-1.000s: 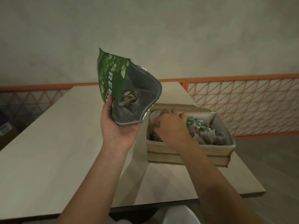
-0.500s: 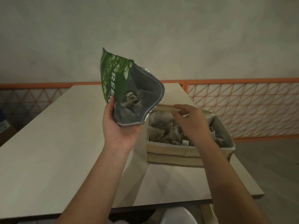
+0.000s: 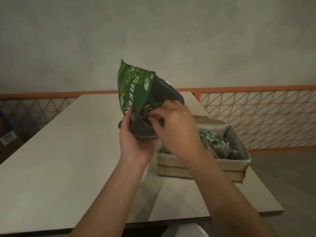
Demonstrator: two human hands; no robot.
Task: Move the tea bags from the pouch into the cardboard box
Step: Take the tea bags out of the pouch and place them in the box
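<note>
Head view shows me the left hand gripping the green pouch from below, held up over the table. My right hand reaches into its open mouth, fingertips pinching a tea bag; more tea bags lie in the cardboard box just beside

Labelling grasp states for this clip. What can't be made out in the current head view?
- Right hand: its fingertips sit at the pouch mouth, blurred, so whether they pinch a tea bag is unclear.
- How many bags remain in the pouch: dark inside, and the right hand covers it.
- Box, near-left part: hidden by the right wrist.
- Left hand: its fingers are behind the pouch.
- Dark blue thing behind the left hand: mostly hidden.
</note>
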